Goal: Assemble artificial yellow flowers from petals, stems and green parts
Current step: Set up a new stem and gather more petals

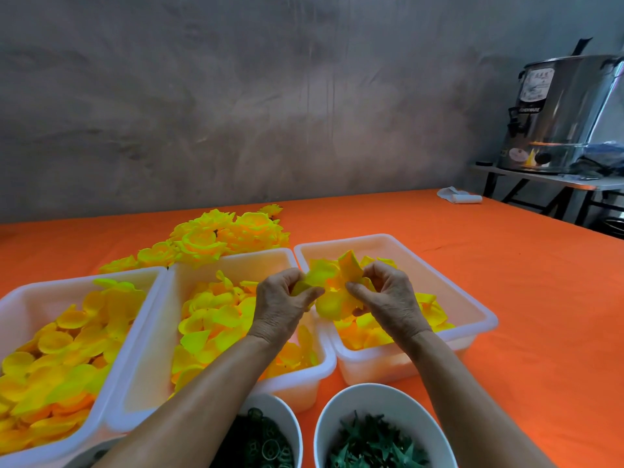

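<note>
Bowls: two at the table's (pixel 506 298) near edge, green rings (pixel 266 447) left, green leaves (pixel 374 444) right.
Left hand (pixel 283 305): pinches petals (pixel 334 285).
Right hand (pixel 388 298): pinches the same petals, over the right tub (pixel 472 319).
Flowers (pixel 219 238): heaped behind the tubs, towards the far edge.

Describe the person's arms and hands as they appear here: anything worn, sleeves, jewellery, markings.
Both forearms are bare up to the bottom edge of the picture; no sleeve shows. The left hand and the right hand wear no gloves. No ring, watch, bracelet or bandage can be seen on the parts that show. The backs of the hands show creased knuckles and raised tendons. The fingernails are too hidden to judge.
</note>
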{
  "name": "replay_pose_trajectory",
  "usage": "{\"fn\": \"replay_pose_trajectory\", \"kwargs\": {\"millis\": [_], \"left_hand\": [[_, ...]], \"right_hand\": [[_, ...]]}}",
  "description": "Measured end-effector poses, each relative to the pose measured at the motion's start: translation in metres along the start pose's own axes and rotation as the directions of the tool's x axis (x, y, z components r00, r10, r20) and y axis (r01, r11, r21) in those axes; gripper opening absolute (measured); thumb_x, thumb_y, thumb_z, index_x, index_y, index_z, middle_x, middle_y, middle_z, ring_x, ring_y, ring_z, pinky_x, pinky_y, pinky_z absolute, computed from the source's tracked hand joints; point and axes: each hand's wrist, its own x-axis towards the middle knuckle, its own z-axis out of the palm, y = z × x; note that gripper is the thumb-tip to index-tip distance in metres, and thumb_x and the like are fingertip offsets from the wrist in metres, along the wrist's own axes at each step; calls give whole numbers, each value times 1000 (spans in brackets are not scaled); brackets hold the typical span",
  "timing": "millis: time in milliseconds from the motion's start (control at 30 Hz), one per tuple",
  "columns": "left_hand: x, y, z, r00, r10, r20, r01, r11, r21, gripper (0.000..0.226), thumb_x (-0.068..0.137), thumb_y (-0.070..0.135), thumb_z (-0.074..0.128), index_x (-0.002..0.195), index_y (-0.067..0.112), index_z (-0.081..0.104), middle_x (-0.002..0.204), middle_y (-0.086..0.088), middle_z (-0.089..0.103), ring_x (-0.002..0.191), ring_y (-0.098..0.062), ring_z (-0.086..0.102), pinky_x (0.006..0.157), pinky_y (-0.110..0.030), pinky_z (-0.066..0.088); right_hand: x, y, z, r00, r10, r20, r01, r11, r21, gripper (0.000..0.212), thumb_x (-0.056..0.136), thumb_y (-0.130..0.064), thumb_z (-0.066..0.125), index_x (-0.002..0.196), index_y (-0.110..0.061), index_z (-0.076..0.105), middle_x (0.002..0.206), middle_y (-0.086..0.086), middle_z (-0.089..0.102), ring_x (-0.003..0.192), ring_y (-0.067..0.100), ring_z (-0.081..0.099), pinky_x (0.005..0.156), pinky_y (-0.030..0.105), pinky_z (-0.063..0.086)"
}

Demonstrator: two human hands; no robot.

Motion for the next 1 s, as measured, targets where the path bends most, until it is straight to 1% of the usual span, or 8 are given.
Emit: {"fn": "replay_pose_trajectory", "kwargs": {"millis": [100, 233, 367, 500, 667, 767, 867, 1000], "left_hand": [[0, -3, 0, 999, -33, 36, 35, 997, -69, 11, 79, 4, 73, 81, -5, 68, 63, -17, 61, 54, -21, 53, 51, -32, 48], [2, -6, -1, 996, -89, 25, 92, 981, -173, 10, 85, 9, 68, 77, 2, 67, 56, -6, 54, 49, -15, 46, 47, -25, 40], [3, -5, -4, 992, -125, -19, 116, 960, -256, 10, 89, 10, 63, 80, 14, 62, 56, -2, 55, 43, -7, 46, 42, -21, 39], [1, -3, -3, 994, -99, 56, 110, 958, -264, 14, 93, 11, 57, 80, 13, 60, 58, -4, 56, 43, -5, 45, 43, -19, 37], [0, 0, -1, 989, -93, 119, 126, 944, -306, 17, 90, 3, 58, 84, 17, 66, 58, 4, 55, 44, -1, 46, 43, -17, 37], [0, 0, -4, 990, -94, 107, 125, 936, -328, 11, 87, 1, 63, 84, 12, 66, 56, 6, 58, 46, -4, 48, 43, -19, 37], [0, -1, -5, 990, -113, 87, 136, 932, -337, 8, 87, 3, 63, 80, 5, 61, 49, 6, 57, 43, -5, 48, 40, -20, 34], [0, 0, -4, 987, -119, 104, 148, 927, -345, 12, 90, 0, 58, 80, 6, 62, 54, 3, 56, 44, -6, 48, 40, -20, 34]], "right_hand": [[1, 1, 0, 1000, 2, -14, -2, 1000, 15, 16, 82, 2, 66, 75, -8, 57, 68, 16, 56, 57, 21, 57, 45, 31, 53], [2, 1, -1, 997, 10, -74, -8, 999, 31, 10, 84, 1, 63, 80, -7, 58, 78, 22, 61, 66, 24, 60, 50, 33, 55], [4, 0, -2, 985, 45, -169, -33, 997, 68, 12, 87, 1, 58, 82, -9, 62, 82, 17, 61, 75, 23, 60, 58, 35, 57], [6, 2, -6, 945, 116, -306, -72, 986, 151, 11, 88, 0, 56, 84, -8, 63, 78, 9, 59, 75, 20, 56, 65, 30, 53], [7, 6, -10, 889, 86, -450, -56, 995, 79, 9, 84, -4, 65, 86, -12, 68, 79, 10, 64, 76, 19, 53, 79, 40, 48], [7, 8, -10, 844, 90, -529, -72, 996, 55, 5, 84, -8, 67, 86, -12, 70, 79, 14, 65, 73, 20, 52, 77, 44, 48], [7, 10, -11, 811, 80, -580, -113, 993, -20, 9, 83, -10, 67, 91, -8, 71, 82, 18, 68, 75, 30, 57, 78, 47, 50], [9, 10, -13, 799, 102, -593, -245, 956, -164, 16, 82, -7, 64, 96, -2, 69, 89, 19, 68, 88, 37, 61, 79, 39, 45]]}}
